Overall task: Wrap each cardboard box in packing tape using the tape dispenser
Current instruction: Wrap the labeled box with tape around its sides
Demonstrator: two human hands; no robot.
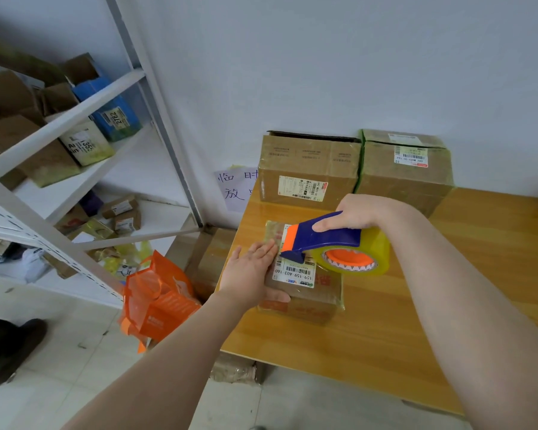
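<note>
A small cardboard box (311, 294) with a white shipping label lies on the wooden table (385, 336), its top glossy with tape. My left hand (252, 271) rests flat on the box's left side, fingers straight, thumb along the near edge. My right hand (354, 212) grips a blue and orange tape dispenser (323, 237) carrying a yellowish tape roll (354, 259). The dispenser's blade end sits on the box top beside my left fingertips.
Two larger cardboard boxes (308, 169) (404, 169) stand against the wall at the table's back. Left of the table are an orange bag (156, 299), a brown box on the floor (208, 262), and a white shelf rack (75, 181) with several parcels.
</note>
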